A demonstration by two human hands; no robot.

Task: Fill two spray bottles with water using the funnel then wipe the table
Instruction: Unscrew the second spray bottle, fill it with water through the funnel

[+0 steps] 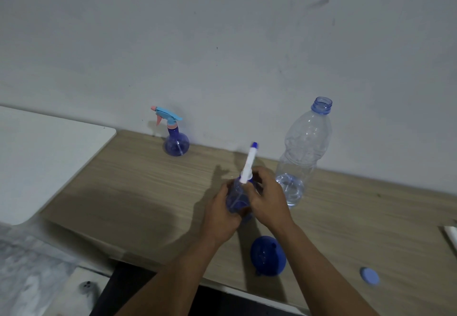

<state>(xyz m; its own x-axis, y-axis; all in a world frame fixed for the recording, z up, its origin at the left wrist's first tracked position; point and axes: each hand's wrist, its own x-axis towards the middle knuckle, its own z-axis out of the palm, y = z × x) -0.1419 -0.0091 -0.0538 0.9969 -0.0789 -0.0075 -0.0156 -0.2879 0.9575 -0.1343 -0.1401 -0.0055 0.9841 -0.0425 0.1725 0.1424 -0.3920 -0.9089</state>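
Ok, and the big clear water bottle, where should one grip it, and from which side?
Grip the water bottle round its wide middle, coming from the front right. It stands upright with an open neck and a little water at the bottom, so a side grip keeps it level. The wall is close behind it, and the nearer spray bottle is at its left.

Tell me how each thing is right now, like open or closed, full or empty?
Near spray bottle, held in both hands, sprayer head at its neck.
Far spray bottle, upright, closed.
Water bottle, upright, uncapped, little water left.
Funnel, lying on the table.
Cap, off, on the table.
Left hand, grips the near bottle's body.
Right hand, grips its neck.
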